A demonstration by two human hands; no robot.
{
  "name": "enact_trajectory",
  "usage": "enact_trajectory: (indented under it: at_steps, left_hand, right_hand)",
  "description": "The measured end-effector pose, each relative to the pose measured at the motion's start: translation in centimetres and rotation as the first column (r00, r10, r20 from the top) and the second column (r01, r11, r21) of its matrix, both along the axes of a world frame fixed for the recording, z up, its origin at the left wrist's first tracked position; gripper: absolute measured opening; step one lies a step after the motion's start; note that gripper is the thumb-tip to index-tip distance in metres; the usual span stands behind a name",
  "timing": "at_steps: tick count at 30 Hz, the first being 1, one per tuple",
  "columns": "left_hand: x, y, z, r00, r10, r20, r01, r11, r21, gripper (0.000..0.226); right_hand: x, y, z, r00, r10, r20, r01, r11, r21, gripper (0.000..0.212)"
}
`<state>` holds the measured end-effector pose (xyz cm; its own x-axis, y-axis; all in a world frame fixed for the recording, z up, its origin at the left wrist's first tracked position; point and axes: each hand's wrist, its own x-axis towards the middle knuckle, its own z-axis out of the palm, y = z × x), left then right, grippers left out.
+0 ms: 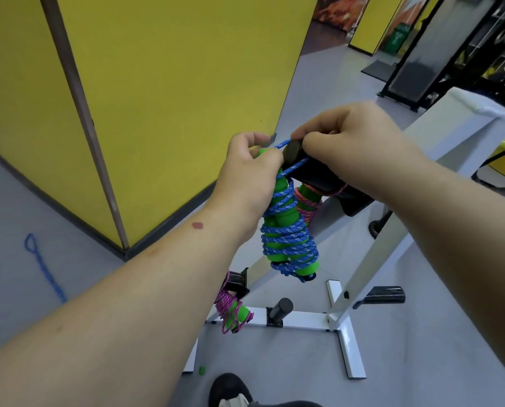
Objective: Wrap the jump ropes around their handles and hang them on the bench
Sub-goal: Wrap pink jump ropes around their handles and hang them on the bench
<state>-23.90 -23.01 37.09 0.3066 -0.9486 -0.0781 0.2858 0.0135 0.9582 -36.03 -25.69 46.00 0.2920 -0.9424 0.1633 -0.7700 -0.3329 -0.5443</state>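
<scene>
While the left hand [246, 168] grips the green handles [286, 224] mid-frame, right-hand fingers [310, 139] pinch the blue rope [283, 143] over the worktop's black peg [313, 168]. Bundle judged light, cord limp; foam handles offer the surest hold.

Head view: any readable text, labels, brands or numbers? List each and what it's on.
None readable.
Green bin, far back: pale mark on its front, too small and blurred to read.
Poster, top right: orange picture only, no letters made out.
Blue rope, bench, shoe: no print visible.
</scene>
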Motion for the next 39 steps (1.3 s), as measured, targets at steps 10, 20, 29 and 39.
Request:
enact_trajectory:
  at_steps: [10,20,29,39]
  left_hand:
    - [-0.8,0.2,0.1,0.995,0.034,-0.099,-0.038,0.998,-0.043,0.012]
    - [-1.8,1.1,0.7,0.904,0.009,-0.427,-0.005,1.000,0.011,0.014]
    - [-3.0,1.6,1.1,0.846,0.084,-0.527,-0.014,0.991,0.135,0.015]
    - [-3.9,3.5,0.8,0.755,-0.070,-0.652,0.130,0.991,0.043,0.032]
  right_hand:
    - [-1.3,1.2,0.1,0.981,0.020,-0.191,-0.020,1.000,0.002,0.032]
    - [-1.6,1.5,0.8,0.936,0.087,-0.340,-0.079,0.996,0.037,0.027]
    - [-1.9,0.6,1.4,0.873,0.117,-0.474,-0.123,0.992,0.019,0.030]
    - [-2.3,0.0,2.8,0.800,0.182,-0.572,-0.182,0.982,0.057,0.029]
